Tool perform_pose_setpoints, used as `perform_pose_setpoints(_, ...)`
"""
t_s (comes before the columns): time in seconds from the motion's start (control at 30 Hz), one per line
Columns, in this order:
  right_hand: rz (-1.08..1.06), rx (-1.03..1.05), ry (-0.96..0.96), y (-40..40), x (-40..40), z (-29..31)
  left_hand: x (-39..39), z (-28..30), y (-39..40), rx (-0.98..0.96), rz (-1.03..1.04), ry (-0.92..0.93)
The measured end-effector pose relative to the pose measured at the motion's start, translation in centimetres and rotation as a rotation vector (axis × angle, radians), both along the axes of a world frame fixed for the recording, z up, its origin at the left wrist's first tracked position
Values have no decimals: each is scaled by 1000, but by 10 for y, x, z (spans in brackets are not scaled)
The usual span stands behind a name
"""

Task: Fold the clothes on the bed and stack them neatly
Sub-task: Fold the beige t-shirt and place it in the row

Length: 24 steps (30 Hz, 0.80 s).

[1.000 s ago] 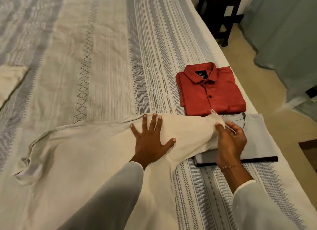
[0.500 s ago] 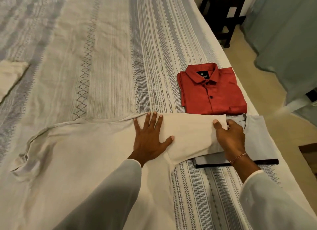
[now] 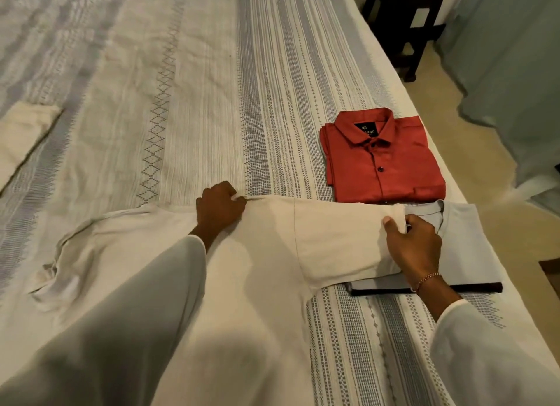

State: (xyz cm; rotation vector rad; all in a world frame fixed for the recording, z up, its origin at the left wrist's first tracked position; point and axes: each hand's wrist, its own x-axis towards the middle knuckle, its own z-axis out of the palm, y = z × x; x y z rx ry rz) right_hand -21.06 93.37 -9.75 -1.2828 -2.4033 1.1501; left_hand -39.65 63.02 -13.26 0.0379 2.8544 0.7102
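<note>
Lying spread across the near part of the bed [image 3: 188, 81], the cream garment [image 3: 266, 284] is looking thin, limp and light, the sort of cloth that is going to sag and crease wherever it is not supported. Its sleeve [image 3: 339, 242] is stretching out to the right, and the cuff end is resting on top of the folded grey shirt [image 3: 466, 245]. The left hand [image 3: 218, 211] is pinching a bunched bit of the top edge near the shoulder, fingers curled round the fabric; the right hand [image 3: 415, 245] is gripping the cuff between thumb and fingers. Those two holds are looking sensible to me: taking it at the shoulder seam and the cuff is keeping the sleeve taut, so it should fold over in one flat piece (a single pinch in the middle would probably let it droop). The collar end [image 3: 51, 281] at the left is lying rumpled and is likely needing a smoothing before the body is folded.

Just beyond the sleeve, the folded red shirt [image 3: 381, 160] is sitting near the bed's right edge, touching or nearly touching the grey one. Both are lying close enough that a dragged sleeve could be disturbing them, the grey one especially. Another pale cloth [image 3: 27, 133] is showing at the far left edge, well apart. A dark stool [image 3: 403, 18] is standing on the floor beyond the bed, out of the way.
</note>
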Motion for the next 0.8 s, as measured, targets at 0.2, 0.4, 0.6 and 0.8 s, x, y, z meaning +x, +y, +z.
perform_pose_setpoints(0.2,0,31,-6,-2,-1,-2,-14,3,1,90,111,-43)
perform_pose_setpoints(0.4,2,20,36,-11,0,-1,32,-20,12,-322,-438,610)
perform_pose_setpoints(0.6,166,-7,176,-48,-8,34,58,-37,16,-218,-453,335)
perform_pose_setpoints(0.8,353,-141,262,-143,-43,69,86,38,7,731,-16,-254)
